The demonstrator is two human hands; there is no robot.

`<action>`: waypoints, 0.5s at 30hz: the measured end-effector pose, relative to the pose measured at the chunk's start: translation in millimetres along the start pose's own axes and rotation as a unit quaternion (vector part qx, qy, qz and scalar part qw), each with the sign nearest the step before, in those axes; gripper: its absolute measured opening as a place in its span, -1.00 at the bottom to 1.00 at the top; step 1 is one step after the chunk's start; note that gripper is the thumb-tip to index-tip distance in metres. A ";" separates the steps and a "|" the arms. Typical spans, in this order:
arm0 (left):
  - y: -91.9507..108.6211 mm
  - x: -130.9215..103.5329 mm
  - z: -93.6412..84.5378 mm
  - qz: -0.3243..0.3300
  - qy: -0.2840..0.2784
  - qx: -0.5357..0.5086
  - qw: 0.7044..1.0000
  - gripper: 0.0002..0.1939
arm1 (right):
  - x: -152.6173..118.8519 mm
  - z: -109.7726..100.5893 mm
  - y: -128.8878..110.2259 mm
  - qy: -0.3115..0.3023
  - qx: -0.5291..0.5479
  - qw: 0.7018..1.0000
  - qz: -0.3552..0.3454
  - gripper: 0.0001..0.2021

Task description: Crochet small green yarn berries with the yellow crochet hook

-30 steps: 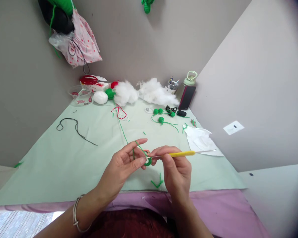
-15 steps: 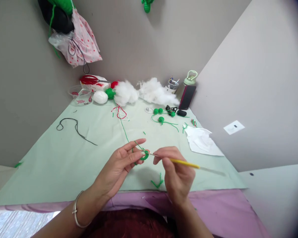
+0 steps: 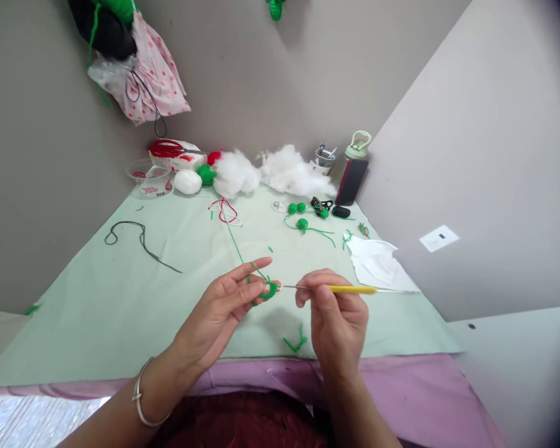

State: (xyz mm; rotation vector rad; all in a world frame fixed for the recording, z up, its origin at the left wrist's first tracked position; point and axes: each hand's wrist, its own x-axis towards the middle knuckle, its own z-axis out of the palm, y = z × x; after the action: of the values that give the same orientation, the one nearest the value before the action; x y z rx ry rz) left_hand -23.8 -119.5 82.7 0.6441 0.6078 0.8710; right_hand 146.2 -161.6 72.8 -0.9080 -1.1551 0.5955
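Note:
My left hand (image 3: pixel 221 305) pinches a small green crochet piece (image 3: pixel 269 290) between thumb and fingers, its index finger stretched out with yarn over it. A bit of orange and white shows at the piece's right edge. From the hand a green yarn strand (image 3: pixel 234 238) runs back toward the green yarn ball (image 3: pixel 206 175). My right hand (image 3: pixel 338 317) is closed round the yellow handle of a crochet hook (image 3: pixel 352 289). The hook's metal shaft points left, its tip at or very near the crochet piece; whether it sits in a stitch I cannot tell.
White stuffing (image 3: pixel 238 174), a white yarn ball (image 3: pixel 187 182), red scissors (image 3: pixel 167 149) and a plastic tub (image 3: pixel 152 183) line the back. Small green crocheted balls (image 3: pixel 302 224) lie right of centre, near a bottle (image 3: pixel 357 146) and phone (image 3: pixel 351 182). White paper (image 3: pixel 376 261) lies right; a black cord (image 3: pixel 142 233) left.
The crochet hook has swung from a downward slant to nearly level, and my right hand has shifted slightly right. The green piece has turned a little in my left hand.

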 end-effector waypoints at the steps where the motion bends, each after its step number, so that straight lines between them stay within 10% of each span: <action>1: 0.6 -0.9 0.8 0.013 0.004 0.020 1.000 -0.55 | 1.2 0.3 -0.6 -0.011 0.033 0.999 0.025 -0.82; 15: -4.8 -4.1 5.7 0.040 0.002 0.086 0.995 -0.82 | -3.8 1.4 0.2 0.004 -0.054 0.998 0.022 -0.84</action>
State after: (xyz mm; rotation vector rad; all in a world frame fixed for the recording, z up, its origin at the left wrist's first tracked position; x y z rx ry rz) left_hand -19.4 -126.7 83.9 0.8273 0.6692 0.8998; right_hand 143.7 -164.1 70.9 -1.0291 -1.1726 0.5684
